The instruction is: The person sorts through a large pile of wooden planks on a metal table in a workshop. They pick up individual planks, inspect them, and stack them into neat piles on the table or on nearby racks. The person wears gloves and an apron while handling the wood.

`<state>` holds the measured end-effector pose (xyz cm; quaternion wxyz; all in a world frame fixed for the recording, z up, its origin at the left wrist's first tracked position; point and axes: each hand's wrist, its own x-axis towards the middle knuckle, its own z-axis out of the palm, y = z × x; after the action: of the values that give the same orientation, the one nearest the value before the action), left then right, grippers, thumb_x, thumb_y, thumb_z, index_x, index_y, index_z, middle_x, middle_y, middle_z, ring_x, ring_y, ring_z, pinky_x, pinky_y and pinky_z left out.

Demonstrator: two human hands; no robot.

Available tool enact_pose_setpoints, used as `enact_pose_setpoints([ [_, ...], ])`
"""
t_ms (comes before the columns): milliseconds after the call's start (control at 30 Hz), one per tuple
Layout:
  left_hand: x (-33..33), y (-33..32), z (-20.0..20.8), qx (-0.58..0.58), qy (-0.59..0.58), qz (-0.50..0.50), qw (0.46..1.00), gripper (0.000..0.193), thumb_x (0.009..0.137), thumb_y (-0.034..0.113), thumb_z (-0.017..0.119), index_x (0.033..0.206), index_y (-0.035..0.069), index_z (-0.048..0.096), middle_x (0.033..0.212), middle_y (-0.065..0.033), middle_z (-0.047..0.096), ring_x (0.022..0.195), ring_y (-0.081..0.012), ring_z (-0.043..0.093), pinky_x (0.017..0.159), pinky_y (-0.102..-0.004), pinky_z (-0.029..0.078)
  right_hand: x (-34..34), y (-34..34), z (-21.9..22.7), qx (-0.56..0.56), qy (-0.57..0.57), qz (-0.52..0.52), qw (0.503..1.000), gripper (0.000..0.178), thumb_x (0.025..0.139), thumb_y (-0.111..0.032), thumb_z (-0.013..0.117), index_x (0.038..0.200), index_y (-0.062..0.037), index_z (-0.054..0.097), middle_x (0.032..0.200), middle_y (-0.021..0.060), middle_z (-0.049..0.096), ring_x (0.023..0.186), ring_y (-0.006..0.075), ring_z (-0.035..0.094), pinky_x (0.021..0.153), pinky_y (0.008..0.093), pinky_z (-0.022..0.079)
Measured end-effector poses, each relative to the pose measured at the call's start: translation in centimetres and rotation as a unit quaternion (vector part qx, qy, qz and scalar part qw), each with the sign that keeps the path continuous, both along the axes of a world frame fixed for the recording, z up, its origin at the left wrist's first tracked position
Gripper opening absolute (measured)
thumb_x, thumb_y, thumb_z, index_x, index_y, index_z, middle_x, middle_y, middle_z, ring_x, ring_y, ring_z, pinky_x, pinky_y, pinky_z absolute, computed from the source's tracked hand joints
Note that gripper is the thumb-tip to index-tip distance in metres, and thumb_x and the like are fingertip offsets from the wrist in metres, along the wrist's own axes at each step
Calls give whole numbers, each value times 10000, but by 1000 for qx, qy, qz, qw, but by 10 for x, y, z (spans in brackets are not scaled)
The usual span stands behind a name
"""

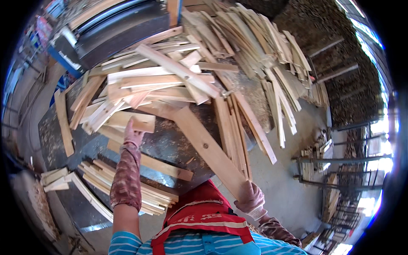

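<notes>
My right hand (251, 199), in a pale glove, is closed round the near end of a long wooden board (208, 146) with a dark knot. That board slants up and left over the dark metal table (170, 146). My left hand (134, 135) grips the near edge of a shorter light board (144, 122) at the front of the heaped planks, its fingers partly hidden by the hand itself. Just beyond lies a loose pile of planks (165, 80), crossing at many angles. Below my left hand, another board (165, 166) lies flat on the table.
A row of stacked strips (127, 187) lies at the table's near left. Several long strips (231, 131) stand bunched to the right of the pile. A blue and black machine (123, 36) is at the far left. More planks (250, 38) heap at the back; metal racks (340, 170) stand right.
</notes>
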<state>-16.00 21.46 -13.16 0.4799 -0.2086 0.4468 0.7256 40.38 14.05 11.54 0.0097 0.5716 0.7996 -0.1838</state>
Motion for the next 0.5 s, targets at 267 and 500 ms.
enact_pose_setpoints([
  [267,-15,-108,126,6,227,-144,963,452,1001,286,577,1372,30,542,1269,-110,640,1193,-269,625,1020,-427,534,87,41,-71,-1,200,-135,971,913,759,-430,813,1474,12,456,1201,202,643,1076,350,659,909,409,544],
  [500,155,-207,171,-98,181,-205,957,352,976,293,579,1115,-19,665,1036,-68,664,892,-159,650,769,-325,549,87,129,-99,-293,42,-81,952,779,909,-480,668,1549,-123,405,1386,186,595,1256,343,602,1054,399,478],
])
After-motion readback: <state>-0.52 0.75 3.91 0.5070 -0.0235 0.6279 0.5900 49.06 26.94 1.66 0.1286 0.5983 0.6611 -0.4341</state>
